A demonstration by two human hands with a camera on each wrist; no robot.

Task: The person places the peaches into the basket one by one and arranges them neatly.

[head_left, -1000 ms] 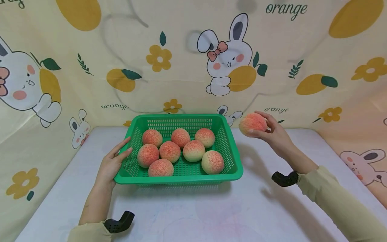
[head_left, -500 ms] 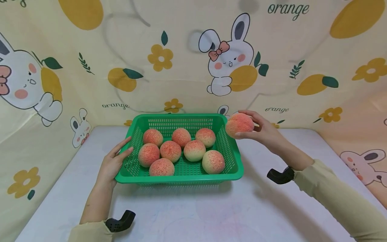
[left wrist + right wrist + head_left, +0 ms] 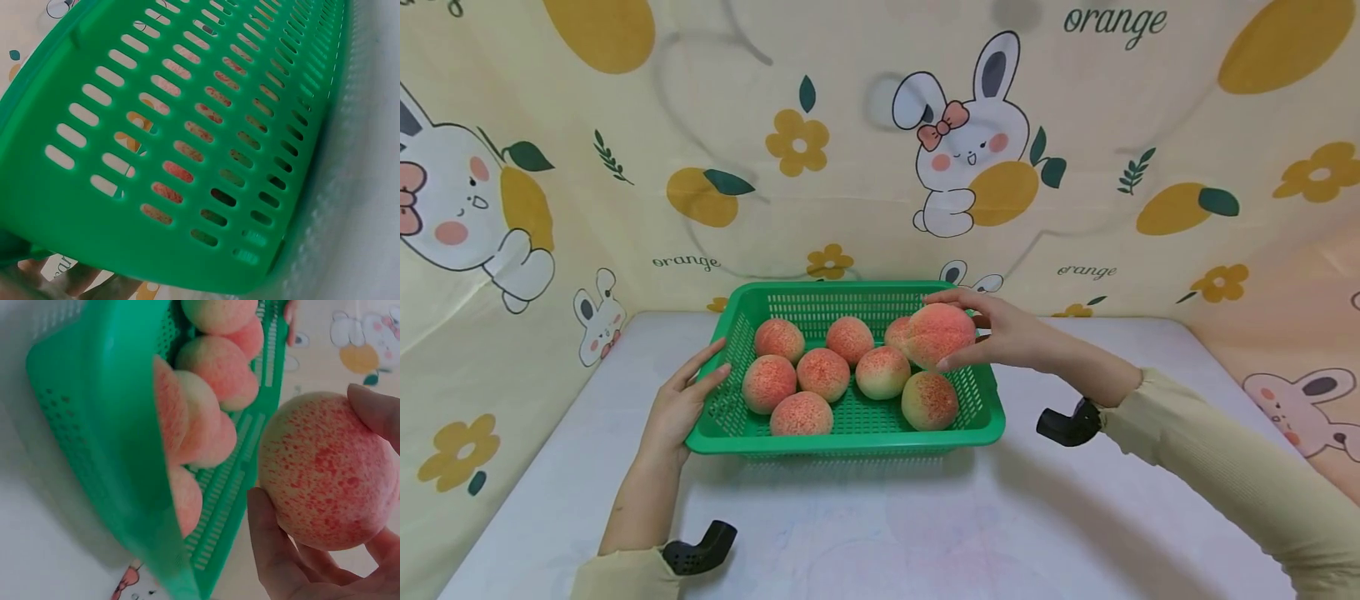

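A green plastic basket (image 3: 842, 444) with slotted walls holds several peaches (image 3: 823, 375), speckled red over pale yellow. My right hand (image 3: 1000, 329) holds one more peach (image 3: 942, 335) over the basket's right part, fingers on the far side and thumb on the near side. In the right wrist view this peach (image 3: 328, 472) sits between thumb and fingers, above the rim. At the left end, my left hand (image 3: 673, 408) grips the basket's rim. The left wrist view shows the slotted wall (image 3: 187, 125) close up, with some fingers (image 3: 78, 278) at its lower left edge.
The basket stands on a white table (image 3: 850, 533). A cream backdrop cloth (image 3: 857, 75) with printed rabbits and oranges rises behind and at both sides. Black wrist devices (image 3: 700, 548) sit at both sleeve cuffs.
My right hand has carried its peach leftward from beside the basket to over its right part, now overlapping a peach at the back right. The left hand stays on the rim.
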